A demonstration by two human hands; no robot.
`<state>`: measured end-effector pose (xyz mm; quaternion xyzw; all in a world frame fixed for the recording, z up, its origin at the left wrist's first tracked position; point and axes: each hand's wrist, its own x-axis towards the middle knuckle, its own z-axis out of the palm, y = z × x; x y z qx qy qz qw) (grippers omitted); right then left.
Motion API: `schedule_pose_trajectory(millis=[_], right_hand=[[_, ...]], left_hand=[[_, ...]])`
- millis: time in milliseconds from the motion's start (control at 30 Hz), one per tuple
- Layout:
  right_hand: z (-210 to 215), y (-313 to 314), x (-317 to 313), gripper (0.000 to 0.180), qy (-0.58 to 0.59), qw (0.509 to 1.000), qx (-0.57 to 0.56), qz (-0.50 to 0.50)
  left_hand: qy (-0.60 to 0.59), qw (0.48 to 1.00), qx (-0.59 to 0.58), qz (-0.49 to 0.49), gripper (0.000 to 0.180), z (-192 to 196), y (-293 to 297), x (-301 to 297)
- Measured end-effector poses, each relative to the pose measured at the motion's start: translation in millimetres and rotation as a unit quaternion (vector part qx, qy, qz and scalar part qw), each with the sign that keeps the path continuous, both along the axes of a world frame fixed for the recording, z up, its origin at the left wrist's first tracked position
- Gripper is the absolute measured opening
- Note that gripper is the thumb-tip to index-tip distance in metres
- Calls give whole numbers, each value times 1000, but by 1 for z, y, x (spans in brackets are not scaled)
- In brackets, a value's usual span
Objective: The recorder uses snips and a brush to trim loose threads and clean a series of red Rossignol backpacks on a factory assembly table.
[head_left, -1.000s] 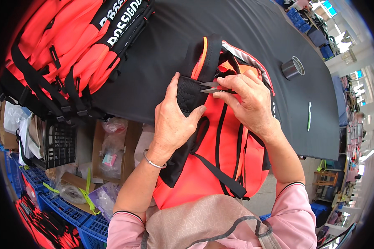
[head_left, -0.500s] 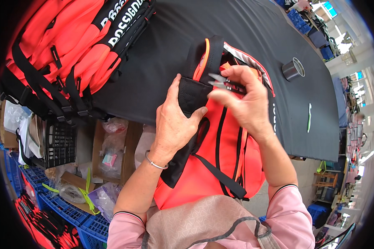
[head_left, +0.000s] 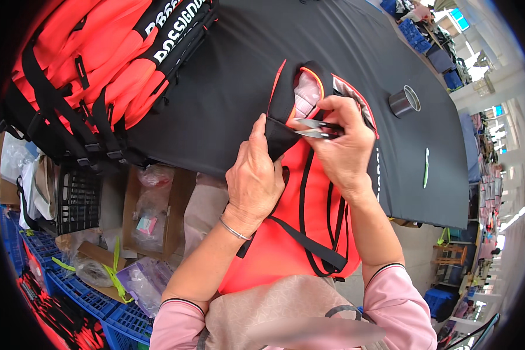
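A red and black backpack (head_left: 291, 219) lies across my lap and the table edge, its top opening showing a pale lining. My left hand (head_left: 254, 175) grips the black top panel (head_left: 281, 137), thumb on the near side and fingers on the far side. In my right hand (head_left: 347, 140) is a pair of thread snips (head_left: 318, 128). Their pointed metal blades are apart and lie by the orange-edged seam, close to the fingertips of my left hand. A black strap (head_left: 309, 245) hangs over the red front. Whether the blades touch a thread is too small to tell.
Red and black backpacks (head_left: 111, 70) are stacked on the black-covered table (head_left: 233, 87) at left. A dark metal cup (head_left: 403, 102) and a thin green-and-white tool (head_left: 426, 169) lie at right. Below left are a cardboard box (head_left: 169, 216), a black crate (head_left: 79, 201) and blue crates (head_left: 81, 291).
The top panel has tilted, exposing more pale lining. My left hand has shifted slightly right. The snips have come down to the seam beside it, and their blades now point left.
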<state>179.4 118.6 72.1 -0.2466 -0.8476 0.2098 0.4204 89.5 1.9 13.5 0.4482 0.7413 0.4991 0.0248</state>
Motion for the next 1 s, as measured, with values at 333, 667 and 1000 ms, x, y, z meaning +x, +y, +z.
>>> schedule_pose_trajectory(millis=[333, 667, 1000], right_hand=[[-11, 9, -3, 28, 8, 988, -156, -16], [-21, -6, -3, 30, -93, 994, 50, -30], [-35, -18, -22, 87, -59, 986, -145, 55]], left_hand=[[57, 998, 6, -13, 83, -12, 3, 3], [-113, 991, 7, -65, 92, -3, -8, -11], [-346, 927, -70, -125, 76, -30, -74, -15]])
